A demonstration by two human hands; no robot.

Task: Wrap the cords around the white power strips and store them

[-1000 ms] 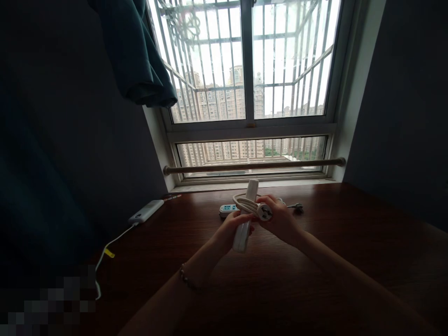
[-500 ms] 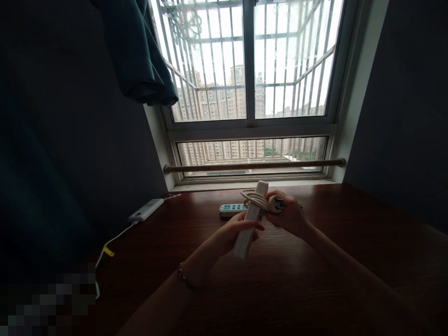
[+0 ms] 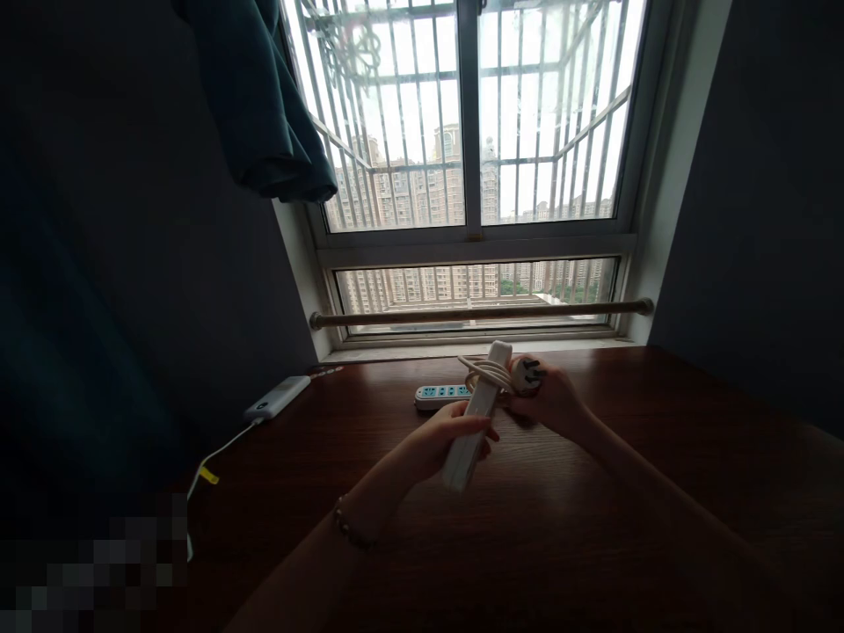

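Head view: left hand [image 3: 440, 437] grips the white power strip [image 3: 478, 416] near its lower end, long axis tilted up-right above the table [image 3: 593, 527]; right hand [image 3: 550, 400] clasps the plug [image 3: 527, 373] and coiled cord [image 3: 488, 374] beside its upper end.

A single camera sits on the person's head and faces forward and somewhat down, across the dark wooden worktop [image 3: 593, 527] toward the barred window [image 3: 471, 132] straight ahead. It is close to the work: both forearms run in from the bottom of the frame, and the left hand [image 3: 440, 440], gripping a white power strip [image 3: 476, 422], meets the right hand [image 3: 557, 403], closed around its plug [image 3: 526, 373], just below centre. The wide lens takes in the walls [image 3: 778, 220] on both sides
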